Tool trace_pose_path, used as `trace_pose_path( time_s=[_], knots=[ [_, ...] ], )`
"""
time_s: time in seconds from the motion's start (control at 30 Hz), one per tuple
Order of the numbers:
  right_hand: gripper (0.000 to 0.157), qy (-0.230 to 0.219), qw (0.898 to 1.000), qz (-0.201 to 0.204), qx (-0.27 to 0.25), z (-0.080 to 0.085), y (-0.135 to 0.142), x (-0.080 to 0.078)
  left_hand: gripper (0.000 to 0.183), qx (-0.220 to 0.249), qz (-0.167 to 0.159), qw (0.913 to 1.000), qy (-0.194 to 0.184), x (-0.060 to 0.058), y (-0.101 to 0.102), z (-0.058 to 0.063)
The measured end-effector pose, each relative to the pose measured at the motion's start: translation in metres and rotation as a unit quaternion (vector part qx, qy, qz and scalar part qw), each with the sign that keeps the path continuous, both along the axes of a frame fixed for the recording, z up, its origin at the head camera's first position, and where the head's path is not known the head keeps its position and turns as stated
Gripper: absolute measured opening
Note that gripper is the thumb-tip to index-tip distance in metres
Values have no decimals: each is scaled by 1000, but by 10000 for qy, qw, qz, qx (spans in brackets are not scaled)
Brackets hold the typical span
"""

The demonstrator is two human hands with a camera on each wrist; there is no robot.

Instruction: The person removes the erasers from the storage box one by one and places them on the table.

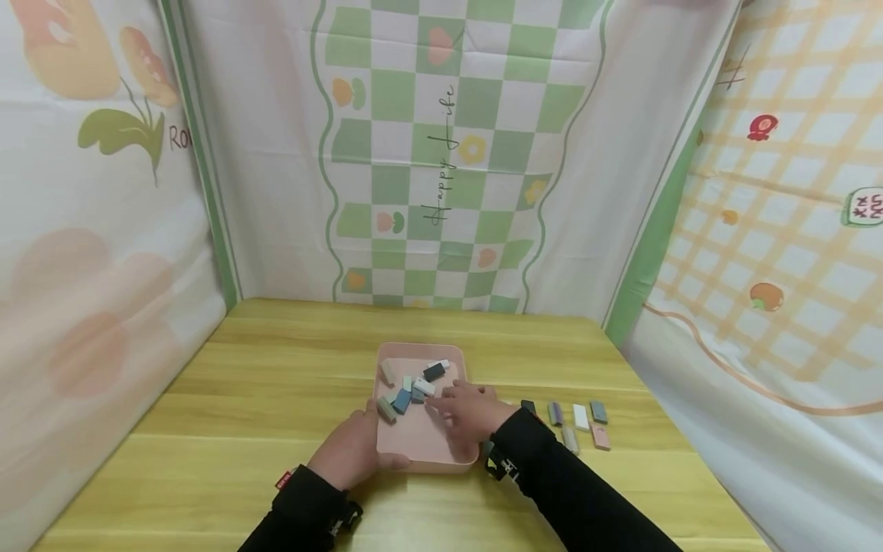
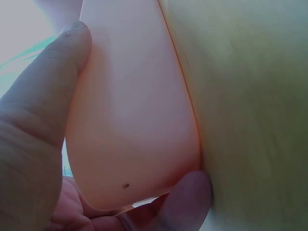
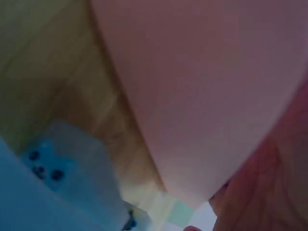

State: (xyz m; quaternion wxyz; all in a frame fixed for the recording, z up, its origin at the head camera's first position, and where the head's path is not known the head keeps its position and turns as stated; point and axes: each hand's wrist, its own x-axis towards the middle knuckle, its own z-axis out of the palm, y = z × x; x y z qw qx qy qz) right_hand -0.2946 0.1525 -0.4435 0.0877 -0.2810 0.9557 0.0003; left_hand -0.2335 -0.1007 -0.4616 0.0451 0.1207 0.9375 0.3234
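A shallow pink tray (image 1: pixel 421 445) lies on the wooden table with several small eraser-like blocks in its upper part. Among them are a dark block (image 1: pixel 434 372), a blue block (image 1: pixel 402 402) and a white block (image 1: pixel 424 386). My left hand (image 1: pixel 355 450) grips the tray's near left corner; the left wrist view shows the thumb (image 2: pixel 62 57) along its side wall. Over the tray's right rim reaches my right hand (image 1: pixel 472 412), its extended fingers beside the blocks. Whether the fingertips touch a block is too small to tell.
Right of the tray, several more blocks lie on the table, including a white one (image 1: pixel 581 417), a pink one (image 1: pixel 601 437) and a grey-blue one (image 1: pixel 598 412). In the right wrist view a pale block with a blue animal face (image 3: pixel 53 166) sits near the tray. Patterned cloths (image 1: pixel 441 153) enclose the table.
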Motion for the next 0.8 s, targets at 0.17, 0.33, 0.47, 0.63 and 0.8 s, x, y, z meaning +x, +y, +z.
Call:
trace_pose_path(
  time_s=[0.17,0.33,0.47,0.63,0.8],
  knots=[
    [66,139,9997,-50,-182,-2,2,-4,126,-41,1,10000,85,0,2,1],
    [61,252,9990,36,-379,4,5,-13,126,40,-33,9998,193,-3,4,3],
    [58,185,9995,75,-256,5,4,-21,127,-8,13,10000,77,2,1,2],
    [74,-100,9998,-71,-170,14,1,-41,129,-166,39,9998,53,3,-1,4],
    [74,-297,9995,-112,-1,7,-5,-63,128,-84,21,9999,96,1,-1,2]
  ],
)
